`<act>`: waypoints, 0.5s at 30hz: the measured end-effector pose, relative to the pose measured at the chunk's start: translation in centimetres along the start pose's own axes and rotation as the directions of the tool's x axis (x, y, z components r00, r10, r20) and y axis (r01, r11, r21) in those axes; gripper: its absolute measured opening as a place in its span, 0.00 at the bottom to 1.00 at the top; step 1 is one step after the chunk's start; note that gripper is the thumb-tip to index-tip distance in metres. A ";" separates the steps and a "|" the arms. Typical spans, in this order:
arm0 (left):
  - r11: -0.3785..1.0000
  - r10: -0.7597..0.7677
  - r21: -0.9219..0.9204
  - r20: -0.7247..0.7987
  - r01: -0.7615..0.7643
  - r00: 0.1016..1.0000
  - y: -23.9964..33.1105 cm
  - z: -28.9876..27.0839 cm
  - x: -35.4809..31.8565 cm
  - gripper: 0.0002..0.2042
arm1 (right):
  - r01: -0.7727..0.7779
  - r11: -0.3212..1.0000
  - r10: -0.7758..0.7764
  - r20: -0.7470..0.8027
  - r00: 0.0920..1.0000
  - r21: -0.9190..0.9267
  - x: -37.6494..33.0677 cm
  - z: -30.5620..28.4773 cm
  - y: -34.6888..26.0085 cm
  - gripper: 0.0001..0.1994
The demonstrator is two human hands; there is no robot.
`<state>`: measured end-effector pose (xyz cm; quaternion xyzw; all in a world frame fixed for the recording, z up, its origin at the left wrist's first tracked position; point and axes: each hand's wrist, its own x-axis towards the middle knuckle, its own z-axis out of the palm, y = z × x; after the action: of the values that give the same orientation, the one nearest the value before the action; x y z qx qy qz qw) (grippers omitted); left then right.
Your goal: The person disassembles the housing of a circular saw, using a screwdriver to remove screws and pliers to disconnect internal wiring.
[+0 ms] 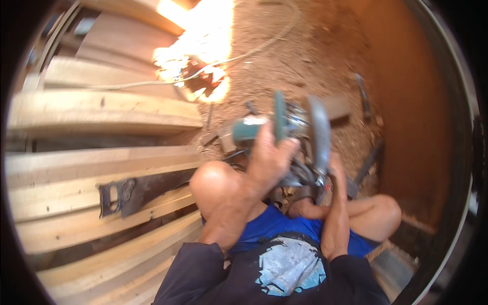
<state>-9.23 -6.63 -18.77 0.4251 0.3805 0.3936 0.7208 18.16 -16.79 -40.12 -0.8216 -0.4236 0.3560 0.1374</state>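
A circular saw (249, 130) with a green motor body and a curved grey blade guard (318, 134) sits between my bent knees, blurred by motion. My left hand (272, 158) is against the saw's near side, below the motor, and appears closed round part of it. On the other side, my right hand (335, 170) grips at the lower edge of the guard, its fingers partly hidden behind the saw. A handsaw (147, 190) with a dark handle lies on the planks to the left, next to my left knee.
Stacked wooden planks (107, 109) fill the left side. Wood shavings (254, 66) cover the ground ahead, crossed by a pale cable (244, 55). A brown upright panel (412, 112) stands at right. A wood offcut (336, 107) and a dark tool (363, 96) lie beyond the saw.
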 end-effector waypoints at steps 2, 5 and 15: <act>0.971 -0.047 0.232 -0.065 0.061 0.997 -0.9 1.1 -0.2 0.22 | 0.043 0.939 -0.033 -0.035 0.999 0.342 0.9 -1.4 0.7 0.23; 0.982 -0.022 0.186 -0.066 0.033 0.998 -3.7 1.8 -0.4 0.23 | 0.082 0.625 -0.002 -0.103 0.995 0.777 1.4 -5.5 -2.4 0.20; 0.958 -0.279 0.101 0.111 0.268 0.954 -7.5 4.1 3.4 0.24 | 0.045 0.385 0.023 -0.059 0.998 0.922 2.0 -8.3 -8.9 0.29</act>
<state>-2.47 -7.36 -24.88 0.4220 0.4065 0.2464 0.7719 19.46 -9.16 -30.46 -0.6154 -0.1561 0.5046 0.5851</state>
